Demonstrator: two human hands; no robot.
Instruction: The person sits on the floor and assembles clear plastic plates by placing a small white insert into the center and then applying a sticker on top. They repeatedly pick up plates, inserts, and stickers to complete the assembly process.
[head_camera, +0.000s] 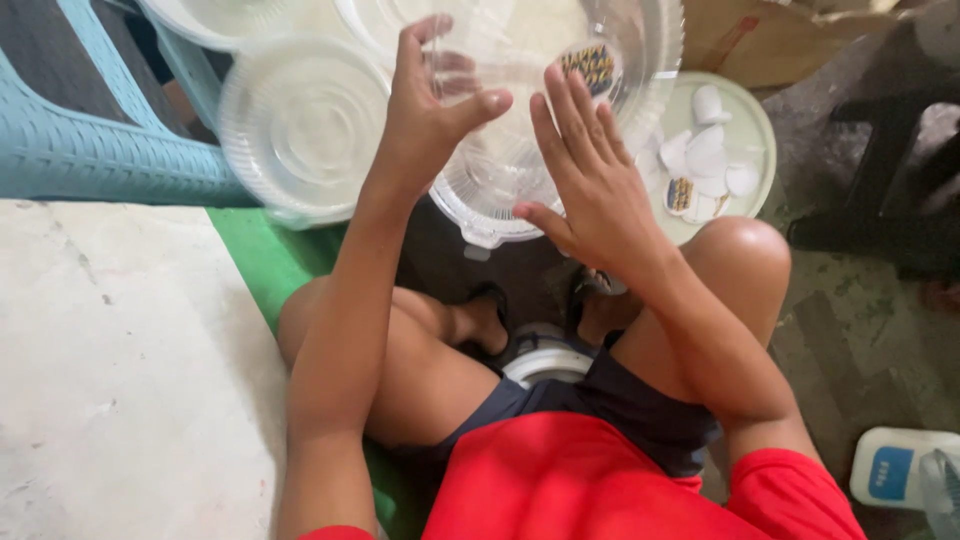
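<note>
Head view: left hand grips the rim of a clear plastic container, thumb pressed over its edge. See-through and ribbed with rings, it bears a patterned sticker and hangs above the knees. Right hand lies flat against it, fingers spread.

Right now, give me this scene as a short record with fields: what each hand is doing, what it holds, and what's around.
left hand: grips the rim of the clear plastic lid, thumb over the edge
right hand: open, palm flat against the same lid
sticker: patterned, seen through the lid
stack of clear lids: beside the left hand
round tray: holds white sticker backings
blue plastic chair: far left
</note>
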